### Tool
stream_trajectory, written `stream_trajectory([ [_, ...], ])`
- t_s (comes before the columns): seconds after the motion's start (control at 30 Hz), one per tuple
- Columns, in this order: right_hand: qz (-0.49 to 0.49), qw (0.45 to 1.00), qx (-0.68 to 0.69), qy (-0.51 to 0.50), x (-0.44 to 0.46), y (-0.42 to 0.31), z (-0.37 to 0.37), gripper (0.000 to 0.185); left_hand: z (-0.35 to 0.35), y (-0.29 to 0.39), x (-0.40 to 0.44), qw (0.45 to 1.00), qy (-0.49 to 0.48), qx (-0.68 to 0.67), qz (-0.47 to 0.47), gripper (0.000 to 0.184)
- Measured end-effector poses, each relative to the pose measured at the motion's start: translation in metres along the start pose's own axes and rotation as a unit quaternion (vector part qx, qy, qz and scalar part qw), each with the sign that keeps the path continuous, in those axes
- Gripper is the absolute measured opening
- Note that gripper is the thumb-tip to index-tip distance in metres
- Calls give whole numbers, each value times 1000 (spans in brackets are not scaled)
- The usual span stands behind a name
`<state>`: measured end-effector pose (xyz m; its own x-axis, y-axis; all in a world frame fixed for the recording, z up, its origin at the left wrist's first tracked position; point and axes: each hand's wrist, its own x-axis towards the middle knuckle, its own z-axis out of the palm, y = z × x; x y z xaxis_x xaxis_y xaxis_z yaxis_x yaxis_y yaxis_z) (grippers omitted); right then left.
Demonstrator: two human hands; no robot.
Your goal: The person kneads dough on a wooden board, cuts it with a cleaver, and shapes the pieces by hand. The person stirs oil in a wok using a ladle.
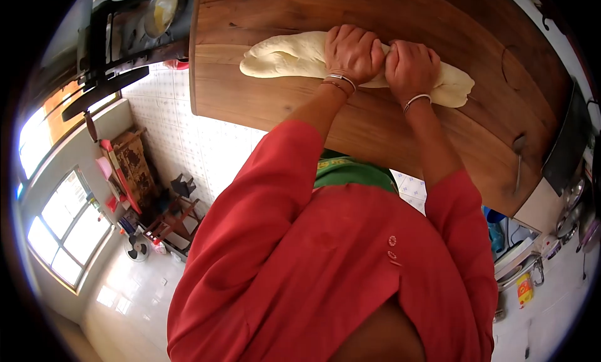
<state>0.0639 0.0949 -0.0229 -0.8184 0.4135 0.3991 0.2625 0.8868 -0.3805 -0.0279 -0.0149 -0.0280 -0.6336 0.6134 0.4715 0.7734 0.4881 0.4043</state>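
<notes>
A long, thick roll of pale dough [285, 56] lies across the wooden table [250, 99], with a crease along its left part. My left hand [355, 51] is closed over the middle of the roll, knuckles up. Close beside it on the right, my right hand [413, 71] is also wrapped over the dough. The dough's left end sticks out far past my left hand, and a shorter, ragged end shows beyond my right hand. Both palms and the undersides of my fingers are hidden.
A ladle-like utensil [518, 152] lies at the table's right side, near a dark flat object [566, 139]. At upper left, a pan with yellowish contents [161, 11] sits beyond the table edge. A sink [519, 271] is at lower right, and a fan [136, 248] stands lower left.
</notes>
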Motion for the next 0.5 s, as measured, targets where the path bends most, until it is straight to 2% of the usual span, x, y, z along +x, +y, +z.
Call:
stream_trajectory([
  [0.07,4,1000,-9,-6,7,3,2,10,7,-5,6,1000,22,-6,2,13],
  [0.33,36,997,-38,-63,28,11,11,17,20,-12,20,999,42,-6,-9,17],
  [0.47,88,984,-56,-144,38,11,13,25,14,-8,26,997,-39,11,-71,25],
  [0.5,84,989,-43,-114,38,7,11,25,3,-2,28,999,29,-33,-25,19],
])
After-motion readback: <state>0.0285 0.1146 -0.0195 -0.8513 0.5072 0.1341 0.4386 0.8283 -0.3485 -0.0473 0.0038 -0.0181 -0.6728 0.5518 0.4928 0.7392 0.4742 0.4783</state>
